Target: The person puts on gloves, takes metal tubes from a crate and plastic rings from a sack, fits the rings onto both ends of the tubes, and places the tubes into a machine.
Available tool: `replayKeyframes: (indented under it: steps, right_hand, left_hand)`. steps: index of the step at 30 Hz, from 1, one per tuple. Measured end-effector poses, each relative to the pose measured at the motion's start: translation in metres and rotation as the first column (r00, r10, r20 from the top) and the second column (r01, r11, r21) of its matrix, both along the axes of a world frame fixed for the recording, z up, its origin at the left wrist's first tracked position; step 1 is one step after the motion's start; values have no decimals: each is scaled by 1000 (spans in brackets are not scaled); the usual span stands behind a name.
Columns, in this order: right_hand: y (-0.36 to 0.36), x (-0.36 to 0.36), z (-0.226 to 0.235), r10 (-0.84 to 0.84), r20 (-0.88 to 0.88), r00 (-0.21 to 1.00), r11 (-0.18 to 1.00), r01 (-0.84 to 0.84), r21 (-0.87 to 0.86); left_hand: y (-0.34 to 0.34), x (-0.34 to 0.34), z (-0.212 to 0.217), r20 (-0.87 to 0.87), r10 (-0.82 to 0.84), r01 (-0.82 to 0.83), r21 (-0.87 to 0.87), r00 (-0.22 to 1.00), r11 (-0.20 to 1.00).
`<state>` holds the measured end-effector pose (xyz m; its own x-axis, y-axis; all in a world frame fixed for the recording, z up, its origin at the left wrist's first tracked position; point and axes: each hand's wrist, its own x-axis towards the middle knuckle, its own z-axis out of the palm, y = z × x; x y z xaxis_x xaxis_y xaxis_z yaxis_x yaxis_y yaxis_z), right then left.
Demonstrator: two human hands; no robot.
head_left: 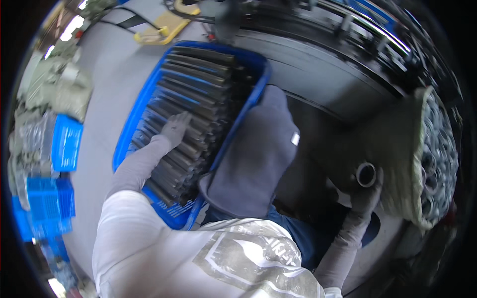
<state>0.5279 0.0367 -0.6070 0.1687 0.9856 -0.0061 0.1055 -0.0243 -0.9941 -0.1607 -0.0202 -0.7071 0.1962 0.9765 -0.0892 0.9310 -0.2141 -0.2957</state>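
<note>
My left hand (176,129), in a grey glove, lies with its fingers stretched over dark metal tubes (193,90). These tubes are stacked lengthwise in a large blue plastic basket (126,124). At the right, my gloved right hand (366,197) is closed on a round metal piece, a ring or a tube end (358,178); its open mouth faces up. Its length is hidden, so I cannot tell which. Beside this hand stands a woven sack (402,159) whose open mouth shows many grey metal rings (436,154).
A grey cloth-covered leg (253,159) rests against the basket's right side. Machinery (357,30) with a pale panel runs along the back. Blue crates (67,144) and wrapped bundles (59,89) stand at the left. A yellow trolley (166,27) sits beyond the basket.
</note>
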Motion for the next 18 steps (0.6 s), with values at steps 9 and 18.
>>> replayKeyframes:
  steps: [9, 18]
  right_hand:
    - [24, -59, 17, -120, -836, 535, 960, -152, -235]
    - [16, -108, 27, -17, -539, 842, 993, -49, -108]
  left_hand:
    - [81, 132, 154, 279, -27, -49, 260, 960, 964]
    - [93, 362, 204, 456, -462, 453, 136, 761, 881]
